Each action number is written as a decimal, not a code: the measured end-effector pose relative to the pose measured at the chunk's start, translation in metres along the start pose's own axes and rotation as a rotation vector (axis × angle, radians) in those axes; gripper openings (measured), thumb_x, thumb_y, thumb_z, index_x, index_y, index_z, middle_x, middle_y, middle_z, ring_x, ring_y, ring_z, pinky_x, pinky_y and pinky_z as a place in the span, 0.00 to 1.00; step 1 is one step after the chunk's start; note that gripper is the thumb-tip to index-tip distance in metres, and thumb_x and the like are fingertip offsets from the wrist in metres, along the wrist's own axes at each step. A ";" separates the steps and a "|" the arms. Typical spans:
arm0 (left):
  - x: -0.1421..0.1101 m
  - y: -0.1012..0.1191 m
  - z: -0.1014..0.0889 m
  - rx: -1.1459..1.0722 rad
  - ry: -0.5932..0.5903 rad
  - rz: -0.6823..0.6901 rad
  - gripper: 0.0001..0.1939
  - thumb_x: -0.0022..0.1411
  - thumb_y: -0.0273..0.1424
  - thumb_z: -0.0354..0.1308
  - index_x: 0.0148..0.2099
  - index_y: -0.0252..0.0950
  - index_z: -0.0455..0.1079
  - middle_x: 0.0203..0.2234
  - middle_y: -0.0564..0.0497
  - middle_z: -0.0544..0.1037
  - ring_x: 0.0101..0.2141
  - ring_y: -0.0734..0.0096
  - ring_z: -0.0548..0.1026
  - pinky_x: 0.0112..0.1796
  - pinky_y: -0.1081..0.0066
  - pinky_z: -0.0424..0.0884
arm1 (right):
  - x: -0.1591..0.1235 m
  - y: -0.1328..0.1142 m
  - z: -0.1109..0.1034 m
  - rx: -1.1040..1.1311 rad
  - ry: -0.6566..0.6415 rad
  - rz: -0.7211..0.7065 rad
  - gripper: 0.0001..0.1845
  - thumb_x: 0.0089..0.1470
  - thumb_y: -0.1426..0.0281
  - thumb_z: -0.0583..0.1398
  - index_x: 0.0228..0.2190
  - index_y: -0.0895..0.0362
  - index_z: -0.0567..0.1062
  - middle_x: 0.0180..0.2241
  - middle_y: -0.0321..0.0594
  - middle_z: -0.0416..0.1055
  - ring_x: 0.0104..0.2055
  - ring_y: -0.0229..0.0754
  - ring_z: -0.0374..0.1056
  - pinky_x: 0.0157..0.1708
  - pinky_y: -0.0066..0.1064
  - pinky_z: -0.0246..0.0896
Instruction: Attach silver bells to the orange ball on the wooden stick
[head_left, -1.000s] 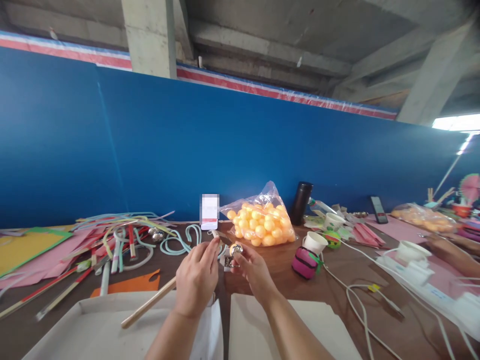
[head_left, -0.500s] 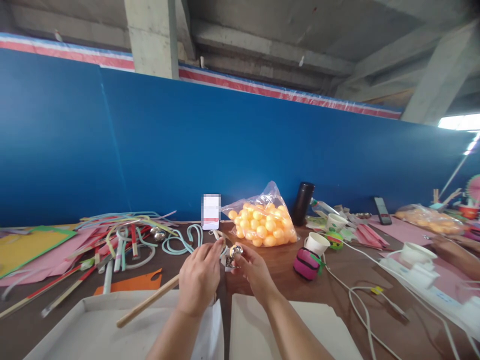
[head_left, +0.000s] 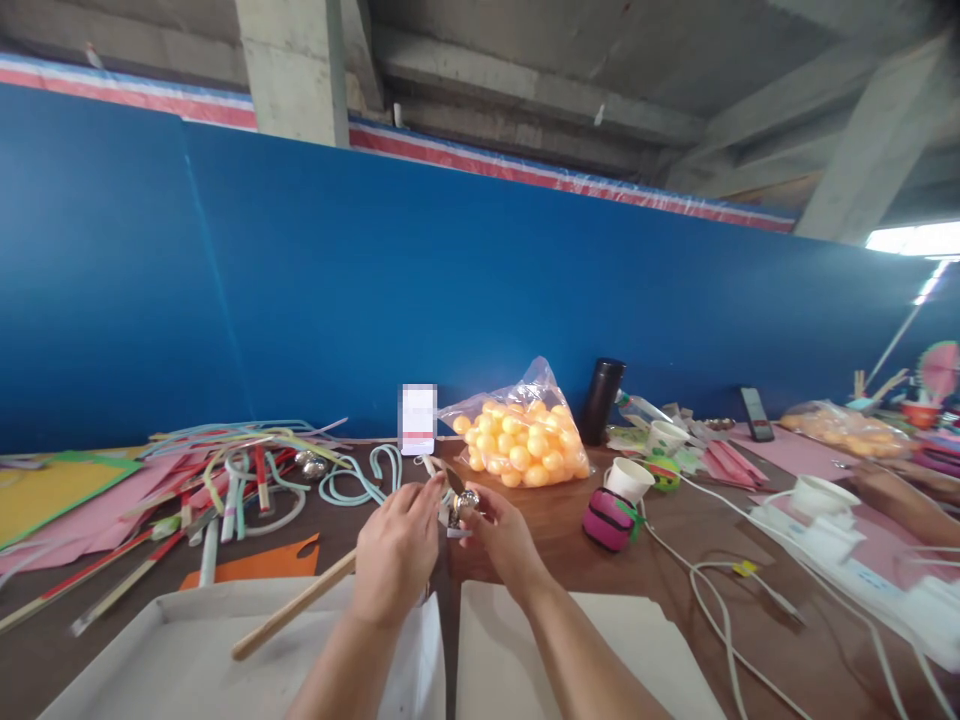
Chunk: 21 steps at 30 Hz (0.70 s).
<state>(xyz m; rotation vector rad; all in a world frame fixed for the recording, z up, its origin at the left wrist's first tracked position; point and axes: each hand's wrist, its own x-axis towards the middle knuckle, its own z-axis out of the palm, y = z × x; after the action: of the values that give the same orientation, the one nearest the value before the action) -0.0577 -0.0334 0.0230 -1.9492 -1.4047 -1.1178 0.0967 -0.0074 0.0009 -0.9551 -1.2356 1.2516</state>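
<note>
Left hand: the person's left hand is closed around a wooden stick, its lower end slanting out over a white tray.
Right hand: the right hand pinches a shiny silver ball in its fingers, just beside the left fingertips; whether the hands touch is hard to tell.
Silver ball: in front of the person, above the desk, nearer than the bag of orange balls.
Just changed: very little; the glint on the ball differs from half a second ago, so it is perhaps turned slightly, while both grips look the same.
Meaning: the fine handling at the fingertips seems to continue, with neither hand free.
Around: silver balls and pale blue cords at left; a magenta pouch at right.
</note>
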 end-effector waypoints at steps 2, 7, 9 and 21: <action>-0.001 0.001 0.001 -0.016 -0.064 0.031 0.17 0.62 0.27 0.49 0.52 0.41 0.68 0.33 0.50 0.77 0.33 0.71 0.74 0.34 0.72 0.65 | 0.001 0.003 -0.001 -0.011 0.008 -0.008 0.23 0.43 0.63 0.65 0.44 0.55 0.74 0.31 0.38 0.72 0.28 0.38 0.66 0.23 0.27 0.65; 0.002 0.000 -0.004 0.048 0.078 -0.045 0.16 0.61 0.28 0.51 0.51 0.40 0.69 0.33 0.50 0.77 0.33 0.70 0.74 0.35 0.72 0.65 | 0.001 0.006 -0.001 -0.048 0.076 -0.005 0.26 0.43 0.64 0.63 0.46 0.57 0.72 0.33 0.39 0.73 0.30 0.40 0.67 0.24 0.28 0.67; 0.004 -0.001 -0.006 0.065 0.116 -0.063 0.16 0.61 0.29 0.51 0.51 0.40 0.69 0.33 0.50 0.77 0.33 0.70 0.74 0.34 0.72 0.65 | 0.000 0.004 0.001 -0.102 0.097 -0.020 0.26 0.43 0.66 0.63 0.47 0.56 0.72 0.34 0.39 0.73 0.30 0.40 0.67 0.23 0.27 0.67; 0.000 0.001 0.000 -0.020 -0.061 0.035 0.16 0.62 0.28 0.49 0.51 0.42 0.68 0.32 0.50 0.76 0.33 0.70 0.74 0.34 0.72 0.66 | -0.003 0.002 0.002 -0.163 0.071 -0.084 0.23 0.43 0.68 0.62 0.45 0.55 0.74 0.29 0.36 0.72 0.26 0.38 0.65 0.23 0.28 0.66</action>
<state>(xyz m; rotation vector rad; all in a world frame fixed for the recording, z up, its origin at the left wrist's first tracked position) -0.0566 -0.0337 0.0224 -2.0298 -1.3901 -1.0689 0.0943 -0.0100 -0.0006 -1.0455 -1.3233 1.0554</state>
